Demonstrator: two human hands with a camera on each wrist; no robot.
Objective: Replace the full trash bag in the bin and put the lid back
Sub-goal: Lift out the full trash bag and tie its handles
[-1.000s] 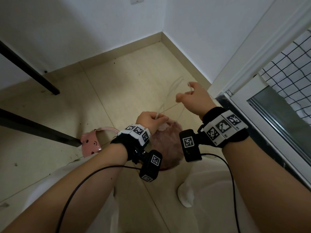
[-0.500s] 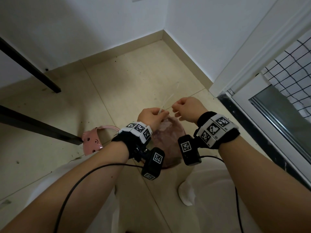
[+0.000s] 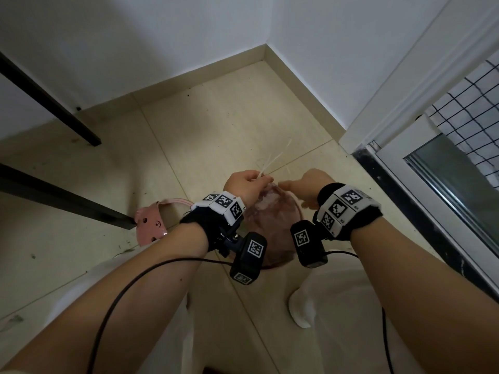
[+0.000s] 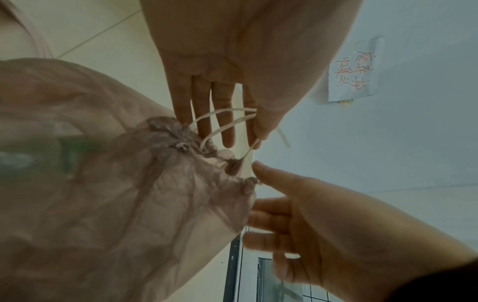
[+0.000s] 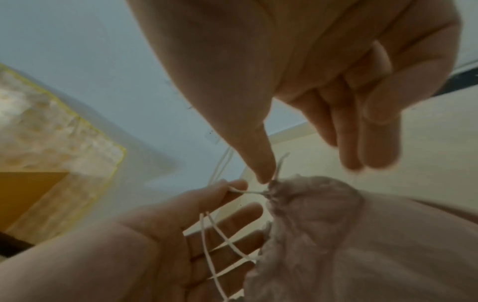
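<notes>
A full, translucent pink trash bag sits below my hands, its mouth gathered shut; the bin under it is mostly hidden by the wrist cameras. My left hand pinches the white drawstring between thumb and forefinger. In the left wrist view the drawstring loops across the straight fingers of that hand to the bag. My right hand holds nothing. In the right wrist view its thumb touches the bunched mouth of the bag and its fingers hang loose. The pink lid lies on the floor to the left.
Two black table legs slant in from the left beside the lid. A white door frame with glass runs along the right. My white-socked foot stands just behind the bag. Beige tiled floor reaches to the wall corner.
My right hand came down from its raised pull on the drawstring, met the left hand, then let the string go and spread its fingers at the bag's mouth. The left hand kept its pinch.
</notes>
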